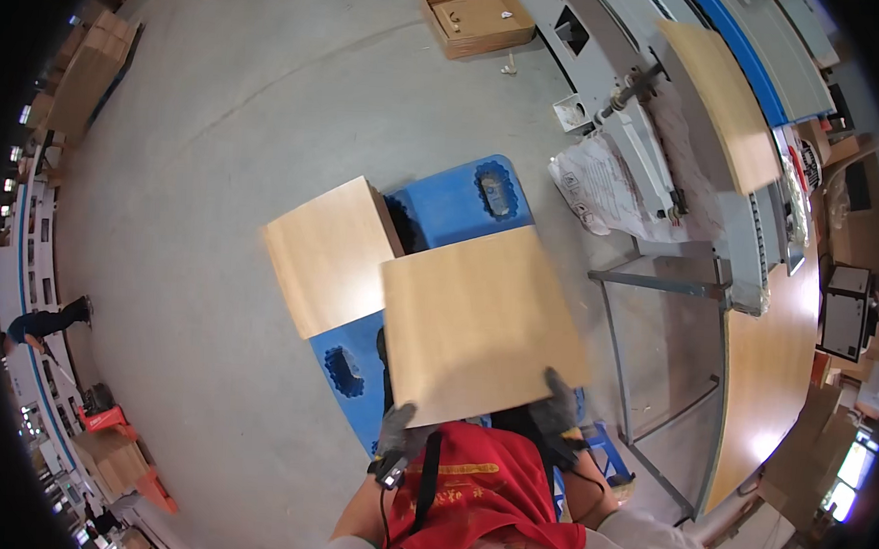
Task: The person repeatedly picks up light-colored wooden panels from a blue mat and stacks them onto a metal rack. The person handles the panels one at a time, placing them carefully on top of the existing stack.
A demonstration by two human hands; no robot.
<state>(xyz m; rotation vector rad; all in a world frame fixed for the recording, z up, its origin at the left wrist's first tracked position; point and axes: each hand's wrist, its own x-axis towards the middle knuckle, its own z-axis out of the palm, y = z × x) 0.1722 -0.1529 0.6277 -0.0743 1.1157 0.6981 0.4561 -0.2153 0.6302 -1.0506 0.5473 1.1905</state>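
Note:
Close in front of my red apron, a light wood-grain panel (482, 321) is held between my two gloved hands. My left hand (399, 434) grips its near left corner, thumb over the top face. At the near right corner my right hand (555, 409) closes round the edge the same way. The fingers under the panel are hidden. Beyond and to the left, a stack of similar wood panels (328, 250) rests on a blue plastic pallet (452, 201). The held panel covers part of that pallet.
At right stands a machine with a wood panel (726, 106) on it, beside a metal frame (660, 284) and a long wood-topped table (768, 377). A cardboard box (477, 19) lies on the floor ahead. Far left, another person (50, 324) bends near a red pallet jack (105, 419).

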